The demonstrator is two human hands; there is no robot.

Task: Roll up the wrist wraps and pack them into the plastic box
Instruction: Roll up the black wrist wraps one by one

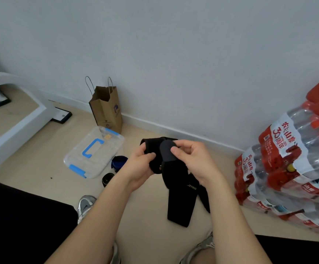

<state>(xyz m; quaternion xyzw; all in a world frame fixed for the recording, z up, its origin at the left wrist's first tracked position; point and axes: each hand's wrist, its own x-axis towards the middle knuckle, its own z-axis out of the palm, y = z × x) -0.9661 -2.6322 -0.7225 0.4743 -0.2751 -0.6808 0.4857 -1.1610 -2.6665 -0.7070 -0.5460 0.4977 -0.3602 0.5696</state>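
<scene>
A pale wall meets a beige floor (pixel 151 235), where shrink-wrapped water bottle packs (pixel 292 164) run off the right edge and a white frame (pixel 15 128) is cut off at far left. Left of centre lies the clear plastic box (pixel 92 152) with blue latches, closed, a brown paper bag (pixel 107 109) standing behind it. Above the floor, the left hand (pixel 140 163) and right hand (pixel 191 159) both pinch a black wrist wrap (pixel 179 189), its tail hanging; a blue roll (pixel 118 161) and a dark roll (pixel 107 178) sit half hidden behind the left arm.

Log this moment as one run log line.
step: rolling | held: black wrist wrap | left hand, right hand: gripping | plastic box: lid on, floor
</scene>
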